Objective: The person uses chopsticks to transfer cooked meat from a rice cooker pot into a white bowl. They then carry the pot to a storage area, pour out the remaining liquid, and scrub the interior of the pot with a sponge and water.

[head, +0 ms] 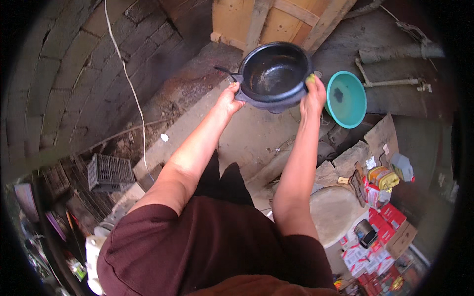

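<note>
A deep round black metal pan (276,74) is held out in front of me, its wet-looking inside facing up. My left hand (230,98) grips its left side, with the thumb near the rim. A thin dark handle-like piece (224,70) juts out to the left just above that hand; I cannot tell if it belongs to the pan. My right hand (314,96) holds the opposite side. A small yellow-green thing (310,78), perhaps a scouring sponge, shows at its fingertips. Just right of that hand sits a turquoise plastic basin (347,100) with cloudy liquid and a dark lump in it.
A brick wall (74,74) with a hanging white cable (129,79) stands left. Wooden framing (281,18) is ahead, pipes (392,82) at upper right. A grey plastic crate (111,173) lies lower left. Red boxes (387,220), jugs (401,166) and a round board (335,211) are lower right.
</note>
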{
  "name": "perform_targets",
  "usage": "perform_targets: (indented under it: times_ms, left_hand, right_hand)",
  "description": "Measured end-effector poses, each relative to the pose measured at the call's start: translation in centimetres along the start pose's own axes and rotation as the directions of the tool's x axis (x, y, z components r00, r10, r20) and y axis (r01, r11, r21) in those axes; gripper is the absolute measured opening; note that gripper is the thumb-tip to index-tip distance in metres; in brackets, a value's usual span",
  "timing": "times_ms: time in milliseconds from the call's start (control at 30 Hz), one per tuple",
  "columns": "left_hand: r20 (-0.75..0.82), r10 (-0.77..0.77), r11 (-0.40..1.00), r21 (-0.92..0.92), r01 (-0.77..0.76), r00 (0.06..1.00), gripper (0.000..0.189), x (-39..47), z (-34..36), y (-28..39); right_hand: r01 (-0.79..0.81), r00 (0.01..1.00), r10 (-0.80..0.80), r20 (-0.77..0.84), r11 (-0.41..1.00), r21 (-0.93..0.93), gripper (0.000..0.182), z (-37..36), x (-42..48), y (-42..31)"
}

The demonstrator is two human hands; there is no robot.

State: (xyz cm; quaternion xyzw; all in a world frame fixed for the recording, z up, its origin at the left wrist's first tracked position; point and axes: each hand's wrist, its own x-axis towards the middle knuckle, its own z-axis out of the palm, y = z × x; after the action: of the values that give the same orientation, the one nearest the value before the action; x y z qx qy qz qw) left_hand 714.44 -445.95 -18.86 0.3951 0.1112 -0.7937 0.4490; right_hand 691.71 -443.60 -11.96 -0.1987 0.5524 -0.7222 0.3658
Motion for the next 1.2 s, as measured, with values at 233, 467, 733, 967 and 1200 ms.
perform_targets:
  times_ms: [233,467,733,967,1200]
  left_hand:
    - [0.156,-0.055,0.995,0.096,0.04,0.986,0.027,-2.3,-3.9,-6.7]
    - [0.371,-0.177,0.974,0.199,0.108,0.912,0.035,-8.2,-1.8,-10.7]
    - [0.431,-0.295,0.936,0.31,0.166,0.853,0.041,-12.4,1.1,-13.6]
    - [0.45,-0.41,0.881,0.42,0.217,0.793,0.037,-12.2,2.6,-13.4]
    - [0.284,-0.514,0.74,0.624,0.252,0.809,0.035,-13.1,4.3,-13.3]
  right_hand:
    - [-0.062,0.994,0.083,-0.066,0.96,0.274,0.035,-12.3,-5.3,1.4]
    - [0.021,1.0,-0.022,-0.002,0.928,0.373,0.039,-17.8,-9.7,-5.0]
    - [0.158,0.987,-0.148,-0.058,0.924,0.347,0.038,-20.1,-13.3,-12.0]
    - [0.235,0.965,-0.137,-0.225,0.832,0.502,0.038,-22.2,-16.4,-12.0]
    - [0.305,0.916,-0.082,-0.393,0.779,0.548,0.036,-22.6,-20.7,-9.5]
